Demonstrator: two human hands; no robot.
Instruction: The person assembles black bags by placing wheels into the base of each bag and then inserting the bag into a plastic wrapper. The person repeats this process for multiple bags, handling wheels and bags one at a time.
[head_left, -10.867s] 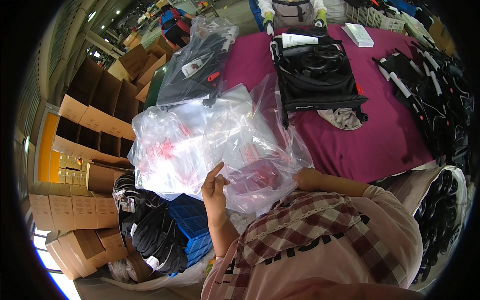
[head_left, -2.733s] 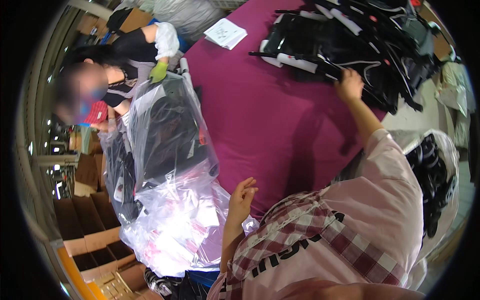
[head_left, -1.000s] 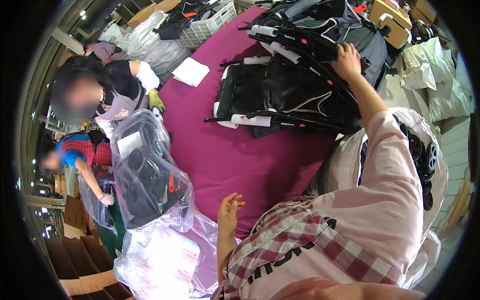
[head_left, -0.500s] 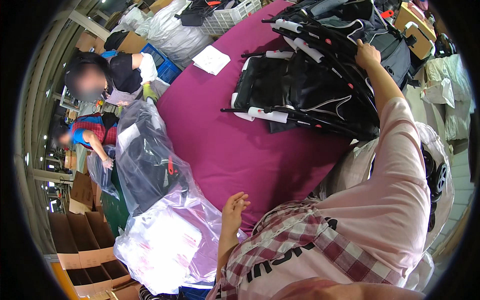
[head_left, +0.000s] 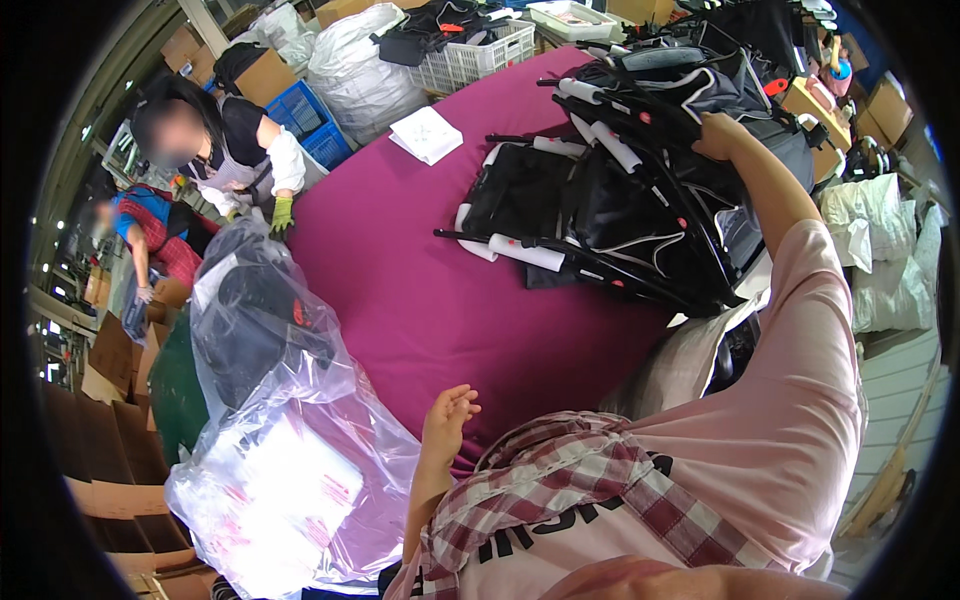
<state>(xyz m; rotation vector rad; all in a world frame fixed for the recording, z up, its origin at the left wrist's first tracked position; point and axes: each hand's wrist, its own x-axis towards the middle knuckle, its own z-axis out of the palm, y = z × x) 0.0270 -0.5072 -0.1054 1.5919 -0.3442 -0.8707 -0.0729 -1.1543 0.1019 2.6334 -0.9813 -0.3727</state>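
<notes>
A folded black stroller (head_left: 625,205) lies on the purple-covered table, its dark tubes wrapped in places with white foam sleeves and its fabric edged in pale piping. My right hand (head_left: 718,138) reaches far out to the stroller's upper right side, with its fingers closed on it; the exact part gripped is hidden. Closer to my body, over the table's near edge, my left hand (head_left: 450,420) hangs with loosely bent fingers and nothing in it. Clear plastic bags (head_left: 290,470) lie to its left, beside a bagged dark item (head_left: 250,325).
More black strollers (head_left: 720,45) are piled behind. A white paper stack (head_left: 427,135) rests on the purple cloth (head_left: 400,260). A co-worker's gloved hand (head_left: 283,213) is at the table's left edge. White sacks (head_left: 885,250), cartons (head_left: 115,440) and a white crate (head_left: 490,55) stand around.
My view has turned, showing more at the upper right. My right hand sits slightly lower and further left on the stroller. The co-worker's gloved hand has shifted off the bagged item.
</notes>
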